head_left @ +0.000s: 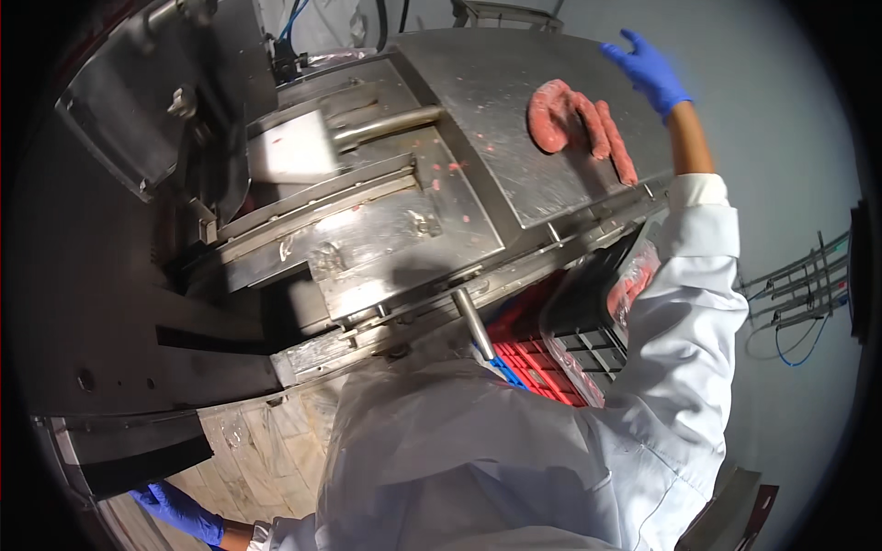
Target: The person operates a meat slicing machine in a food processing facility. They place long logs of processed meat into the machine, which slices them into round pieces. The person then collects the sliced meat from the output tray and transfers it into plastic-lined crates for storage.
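My right hand (654, 75), in a blue glove, hovers at the right end of a steel table (469, 83), its fingers spread and nothing in it. Left of it, a curved length of raw pink-red sausage (548, 115) lies bent into a hook on the metal. A shorter straight piece of sausage (616, 142) rests beside its end. Far down at the lower left, my left hand (179, 512), also gloved in blue, reaches to the lower edge of a dark box-shaped part (138, 450) of the machine. Its fingers look stretched out, though their tips are partly hidden.
A steel machine with a white block (296, 149) on a metal rod (390, 127) stands at the left. Meat scraps dot its bed. Below the table's front edge are a red crate (542, 367) and a black crate (588, 354). A wire rack (808, 285) hangs on the right wall.
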Tool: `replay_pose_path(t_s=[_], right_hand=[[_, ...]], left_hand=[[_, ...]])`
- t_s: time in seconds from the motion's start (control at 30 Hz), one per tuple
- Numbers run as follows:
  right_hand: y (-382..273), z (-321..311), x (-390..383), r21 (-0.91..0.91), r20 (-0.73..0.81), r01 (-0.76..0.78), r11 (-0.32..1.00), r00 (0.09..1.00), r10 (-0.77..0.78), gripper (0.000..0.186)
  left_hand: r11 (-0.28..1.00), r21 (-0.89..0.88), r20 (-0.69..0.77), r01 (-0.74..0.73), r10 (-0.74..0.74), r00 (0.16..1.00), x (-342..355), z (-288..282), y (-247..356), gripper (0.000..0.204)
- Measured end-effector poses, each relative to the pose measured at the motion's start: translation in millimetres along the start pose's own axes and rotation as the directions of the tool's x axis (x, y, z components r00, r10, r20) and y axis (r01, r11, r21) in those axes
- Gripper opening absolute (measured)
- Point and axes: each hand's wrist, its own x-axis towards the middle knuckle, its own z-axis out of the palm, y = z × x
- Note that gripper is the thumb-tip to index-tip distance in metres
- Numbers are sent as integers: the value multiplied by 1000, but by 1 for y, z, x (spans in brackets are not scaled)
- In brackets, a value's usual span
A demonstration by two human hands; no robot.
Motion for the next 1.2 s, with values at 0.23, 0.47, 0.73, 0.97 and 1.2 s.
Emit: replay_pose_path(t_s=[0.23, 0.47, 0.73, 0.97, 1.2], right_hand=[[-11, 148, -51, -317, 156, -318, 893, 912, 380, 87], [14, 154, -49, -353, 234, -289, 890, 893, 383, 76], [-9, 35, -76, 824, 566, -563, 56, 816, -120, 51], [-121, 100, -77, 576, 679, -794, -193, 596, -428, 69], [-259, 280, -74, 294, 673, -903, -314, 428, -603, 56]], left_hand=[[966, 259, -9, 7, -4, 1000, -16, 20, 57, 55], [999, -32, 113, 8, -4, 994, -7, 15, 41, 57], [992, -126, 166, -30, 51, 985, -5, -5, 23, 57], [930, -369, 199, 5, 74, 977, -2, -4, 4, 63], [930, -367, 184, 17, 55, 981, -8, -16, 5, 61]])
